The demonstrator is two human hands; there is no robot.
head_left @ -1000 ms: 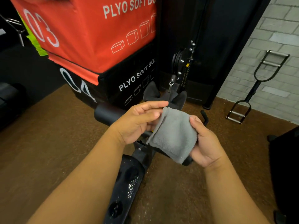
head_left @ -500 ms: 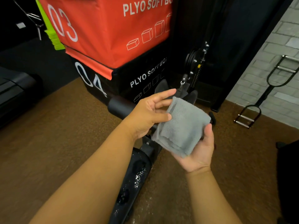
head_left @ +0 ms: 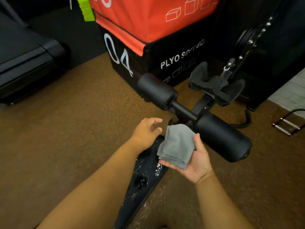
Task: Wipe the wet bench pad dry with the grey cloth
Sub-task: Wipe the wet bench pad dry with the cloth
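The folded grey cloth point(head_left: 177, 145) lies in my right hand point(head_left: 196, 164), palm up, with the thumb pressed on its right edge and the fingers curled under it. Below it runs the black bench pad point(head_left: 145, 180), narrow and dimpled, with water drops shining on its surface. Much of the pad is hidden by my left forearm. My left hand point(head_left: 146, 131) hovers just left of the cloth with its fingers loosely spread, holding nothing.
Two black foam rollers point(head_left: 221, 138) cross the bench's far end on a steel bar. Stacked red and black plyo boxes point(head_left: 158, 52) stand behind. A treadmill point(head_left: 24, 63) sits at left, a cable machine point(head_left: 247, 43) at right, a metal handle point(head_left: 287, 128) on brown carpet.
My left hand let go of the cloth and drew away to the left. The cloth now rests in my right hand alone, lower and nearer the pad. The view tilted down.
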